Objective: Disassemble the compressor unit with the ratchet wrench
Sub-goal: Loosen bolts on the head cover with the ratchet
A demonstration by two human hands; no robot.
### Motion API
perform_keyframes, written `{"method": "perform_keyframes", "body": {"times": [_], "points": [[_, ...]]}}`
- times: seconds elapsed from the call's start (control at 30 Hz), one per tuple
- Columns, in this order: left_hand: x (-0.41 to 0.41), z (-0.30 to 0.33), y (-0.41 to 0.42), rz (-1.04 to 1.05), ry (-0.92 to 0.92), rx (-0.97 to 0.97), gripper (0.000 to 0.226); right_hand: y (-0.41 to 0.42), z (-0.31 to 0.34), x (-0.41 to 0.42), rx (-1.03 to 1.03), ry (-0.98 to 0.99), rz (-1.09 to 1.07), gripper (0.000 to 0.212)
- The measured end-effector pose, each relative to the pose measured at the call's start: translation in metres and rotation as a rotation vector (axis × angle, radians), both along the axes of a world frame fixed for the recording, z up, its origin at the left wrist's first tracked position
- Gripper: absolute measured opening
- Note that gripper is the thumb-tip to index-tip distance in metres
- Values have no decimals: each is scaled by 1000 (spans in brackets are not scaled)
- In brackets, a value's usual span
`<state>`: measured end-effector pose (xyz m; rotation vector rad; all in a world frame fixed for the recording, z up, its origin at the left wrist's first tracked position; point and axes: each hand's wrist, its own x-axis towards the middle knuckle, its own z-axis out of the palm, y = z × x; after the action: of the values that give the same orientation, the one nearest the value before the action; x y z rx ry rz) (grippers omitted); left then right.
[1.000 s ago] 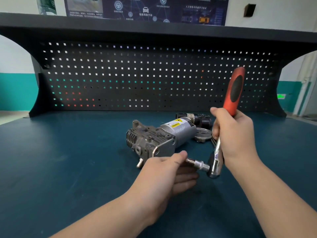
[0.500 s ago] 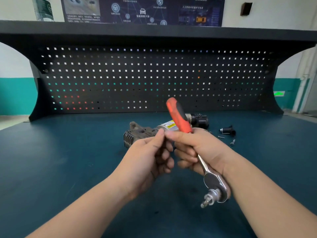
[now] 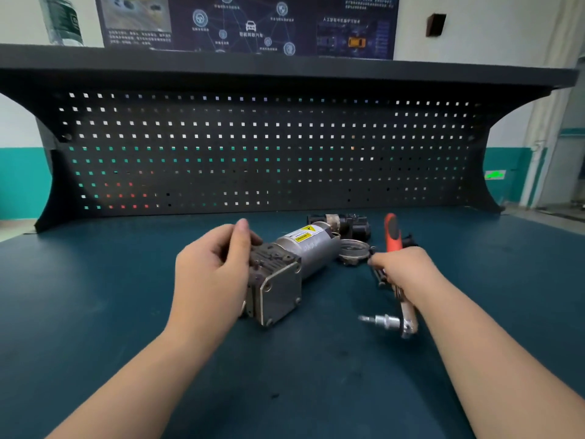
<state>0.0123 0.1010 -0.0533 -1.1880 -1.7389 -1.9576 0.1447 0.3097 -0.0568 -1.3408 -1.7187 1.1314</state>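
Left hand (image 3: 210,274): curled over the near-left end of the compressor unit (image 3: 286,264), thumb up on top, fingers wrapped round the dark finned head; closed on it.
Right hand (image 3: 403,269): fist closed round the ratchet wrench (image 3: 399,280) mid-handle, knuckles up.
Compressor unit: lies on its side on the workbench top (image 3: 95,296), centre of view, long axis running near-left to far-right; square grey end plate faces the camera, silver cylinder body with yellow warning label (image 3: 304,233) points toward the back.
Ratchet wrench: red and black grip sticks out past the right hand toward the pegboard; steel head (image 3: 408,324) on the near side, low over the bench, touching or not cannot tell. Extension with bit (image 3: 378,320) juts left from the head, clear of the compressor.
Loose parts: round metal ring piece (image 3: 353,250) just right of the cylinder's far end; black connector block (image 3: 353,224) behind it; small dark bits by the right hand, partly hidden.
Background: black pegboard (image 3: 269,153) with shelf over it, dark poster (image 3: 250,23) on the wall above.
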Motion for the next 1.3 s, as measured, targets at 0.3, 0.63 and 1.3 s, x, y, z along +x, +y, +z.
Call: {"method": "perform_keyframes", "body": {"times": [0.3, 0.63, 1.3], "points": [[-23, -25, 14, 164, 395, -686, 79, 12, -15, -17, 68, -251, -6, 24], [-22, -37, 21, 133, 48, -680, 106, 11, -9, -12, 41, -136, -11, 15], [-47, -32, 12, 50, -229, -405, 52, -35, 1, -31, 334, 91, 148, 48]]}}
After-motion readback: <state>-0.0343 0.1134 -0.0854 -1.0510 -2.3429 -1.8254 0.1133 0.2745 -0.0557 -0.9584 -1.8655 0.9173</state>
